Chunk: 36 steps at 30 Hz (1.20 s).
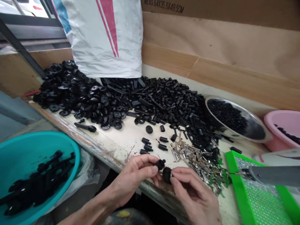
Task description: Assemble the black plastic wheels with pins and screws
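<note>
My left hand (137,173) pinches a small black cylindrical plastic piece (160,163) with a narrow stub on its end. Close beside it, my right hand (194,190) grips a round black disc (167,175) by its edge between thumb and fingers. The two parts are almost touching; whether they meet I cannot tell. Both hands hover over the bench's front edge. Just beyond them several black stubbed cylinders (163,139) lie in a small group. A single black disc (149,129) rests a little farther back on the bench.
Heaped discs (93,93), short black tubes (173,97) and metal strips (197,161) cover much of the bench. A teal basin (75,147) with black assembled parts stands left. At right are a steel bowl (260,137), a pink tub (269,122), a green tray (239,190) and a power screwdriver (269,175).
</note>
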Tool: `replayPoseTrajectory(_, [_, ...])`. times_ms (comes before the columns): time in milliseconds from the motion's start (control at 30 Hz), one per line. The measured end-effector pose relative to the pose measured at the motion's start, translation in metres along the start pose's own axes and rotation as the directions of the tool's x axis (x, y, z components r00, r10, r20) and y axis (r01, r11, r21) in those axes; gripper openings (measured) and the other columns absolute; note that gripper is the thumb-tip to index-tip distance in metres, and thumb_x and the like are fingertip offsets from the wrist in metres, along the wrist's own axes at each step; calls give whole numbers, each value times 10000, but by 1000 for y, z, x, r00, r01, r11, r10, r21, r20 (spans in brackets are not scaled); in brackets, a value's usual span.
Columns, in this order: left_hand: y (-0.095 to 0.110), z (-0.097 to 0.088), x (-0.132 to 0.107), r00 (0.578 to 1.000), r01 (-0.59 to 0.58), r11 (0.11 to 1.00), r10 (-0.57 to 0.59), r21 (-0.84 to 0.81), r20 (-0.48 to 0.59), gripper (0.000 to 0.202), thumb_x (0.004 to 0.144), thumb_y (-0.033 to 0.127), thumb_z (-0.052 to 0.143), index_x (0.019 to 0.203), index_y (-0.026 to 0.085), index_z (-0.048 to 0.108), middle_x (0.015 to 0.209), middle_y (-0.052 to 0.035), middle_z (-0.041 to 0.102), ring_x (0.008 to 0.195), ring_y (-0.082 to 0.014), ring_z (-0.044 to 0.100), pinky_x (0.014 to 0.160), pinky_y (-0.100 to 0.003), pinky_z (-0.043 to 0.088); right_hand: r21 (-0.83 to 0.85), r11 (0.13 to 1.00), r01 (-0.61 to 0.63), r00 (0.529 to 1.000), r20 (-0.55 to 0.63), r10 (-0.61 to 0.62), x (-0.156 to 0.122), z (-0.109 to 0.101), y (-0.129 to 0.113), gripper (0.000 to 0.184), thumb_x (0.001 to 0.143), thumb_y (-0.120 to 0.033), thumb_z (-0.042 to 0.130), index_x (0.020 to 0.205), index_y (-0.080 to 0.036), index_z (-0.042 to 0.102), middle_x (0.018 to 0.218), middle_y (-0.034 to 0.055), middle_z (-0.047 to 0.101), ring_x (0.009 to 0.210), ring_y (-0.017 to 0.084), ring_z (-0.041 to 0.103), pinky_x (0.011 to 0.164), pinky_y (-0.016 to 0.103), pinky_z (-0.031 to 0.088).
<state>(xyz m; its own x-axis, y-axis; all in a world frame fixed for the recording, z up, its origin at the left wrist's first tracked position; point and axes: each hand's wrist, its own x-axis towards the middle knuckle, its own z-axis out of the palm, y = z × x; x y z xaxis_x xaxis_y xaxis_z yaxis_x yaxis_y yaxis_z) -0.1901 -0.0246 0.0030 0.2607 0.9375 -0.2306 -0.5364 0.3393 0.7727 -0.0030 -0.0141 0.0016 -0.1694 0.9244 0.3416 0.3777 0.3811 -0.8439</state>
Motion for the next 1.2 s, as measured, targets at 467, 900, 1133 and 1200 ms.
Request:
replayPoseTrajectory(467, [-18, 5, 2, 991, 111, 986, -101, -121, 90, 240, 893, 319, 596, 1036, 127, 604, 786, -66, 657, 515, -77, 578, 430, -155, 384, 124, 988, -90, 995, -27, 94, 23, -27, -14, 91, 778, -151, 682, 767, -234, 717, 881, 30, 671, 703, 132, 684, 575, 156, 573])
replayPoseTrajectory(900, [-16, 3, 3, 993, 76, 996, -80, -44, -83, 212, 745, 219, 725, 925, 132, 653, 642, 13, 581, 546, -75, 520, 499, -184, 381, 92, 979, -183, 983, -4, 184, 33, -20, -36, 105, 760, -182, 675, 728, -274, 714, 878, -11, 667, 795, 100, 633, 645, 105, 521])
replayPoseTrajectory(1133, [-16, 2, 2, 992, 46, 998, -51, -45, -112, 222, 714, 162, 743, 905, 157, 629, 580, 46, 567, 505, -58, 492, 472, -163, 366, -82, 993, -88, 994, 64, 93, 38, -18, -41, 95, 778, -190, 668, 754, -279, 692, 881, -26, 662, 766, 91, 634, 658, 125, 503])
replayPoseTrajectory(1200, [-17, 3, 1, 992, 39, 997, -47, -70, -116, 232, 704, 151, 748, 878, 168, 597, 580, 55, 559, 499, -58, 490, 462, -160, 360, -161, 987, -27, 994, 99, 44, 41, -19, -42, 86, 790, -193, 661, 776, -275, 680, 889, -28, 661, 764, 89, 642, 664, 129, 500])
